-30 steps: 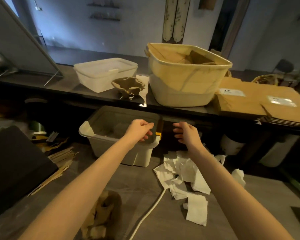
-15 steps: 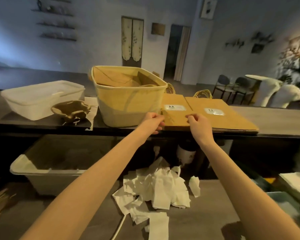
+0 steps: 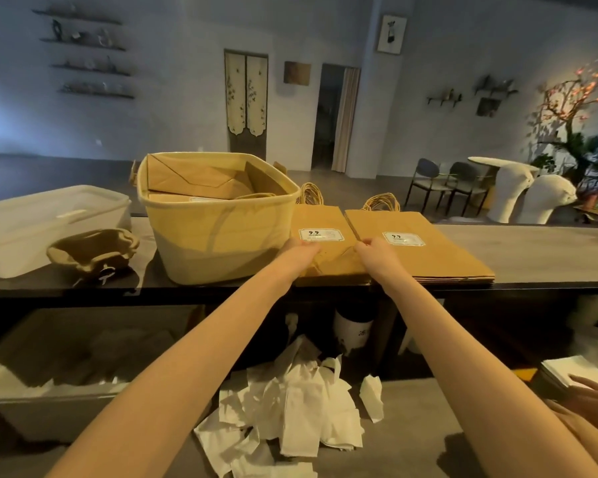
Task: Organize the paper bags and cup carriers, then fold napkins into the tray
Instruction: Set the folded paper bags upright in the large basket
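Early in the task: some bags already in the bin (image 3: 218,215), two flat stacks of bags (image 3: 328,251) just right of the bin, left hand (image 3: 299,251) and right hand (image 3: 377,251) curled on the nearer stack, carrier (image 3: 94,248) left of the bin, napkins (image 3: 290,408) below, unfolded.

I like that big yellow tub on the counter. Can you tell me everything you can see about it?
The yellow tub looks like thin plastic, with rounded corners and a rolled rim. It stands upright on the dark counter. Flat brown paper bags sit inside, one leaning against its back wall. A stack of paper bags lies right beside it, and the left hand rests there, close to its wall.
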Motion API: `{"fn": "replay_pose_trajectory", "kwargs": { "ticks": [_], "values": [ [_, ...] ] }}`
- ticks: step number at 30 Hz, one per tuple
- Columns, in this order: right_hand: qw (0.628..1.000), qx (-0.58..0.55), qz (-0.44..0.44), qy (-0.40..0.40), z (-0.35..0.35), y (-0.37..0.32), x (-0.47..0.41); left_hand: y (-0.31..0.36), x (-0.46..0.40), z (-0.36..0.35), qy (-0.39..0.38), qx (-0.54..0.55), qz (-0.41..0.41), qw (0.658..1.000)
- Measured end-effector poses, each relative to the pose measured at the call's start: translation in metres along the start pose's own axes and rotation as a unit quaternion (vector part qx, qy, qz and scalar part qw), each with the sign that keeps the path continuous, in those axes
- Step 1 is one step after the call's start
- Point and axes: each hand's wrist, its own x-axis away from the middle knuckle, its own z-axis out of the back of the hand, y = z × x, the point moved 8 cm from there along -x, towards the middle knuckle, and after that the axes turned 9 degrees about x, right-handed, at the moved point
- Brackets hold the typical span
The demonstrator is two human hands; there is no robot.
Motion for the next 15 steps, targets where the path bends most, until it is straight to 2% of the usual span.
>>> {"fn": "replay_pose_trajectory", "kwargs": {
  "ticks": [6,11,15],
  "values": [
    [0.996,-0.087,-0.013,0.003,0.004,0.0,0.001,0.002,0.0,-0.002,-0.006,0.056,0.001,0.998],
    [0.986,-0.143,-0.004,0.082,0.024,0.0,0.002,0.008,-0.002,-0.002,0.004,0.088,-0.026,0.996],
    [0.969,-0.203,0.006,0.141,0.034,0.005,0.012,0.008,-0.006,0.003,0.034,0.236,-0.006,0.971]
  ]
}}
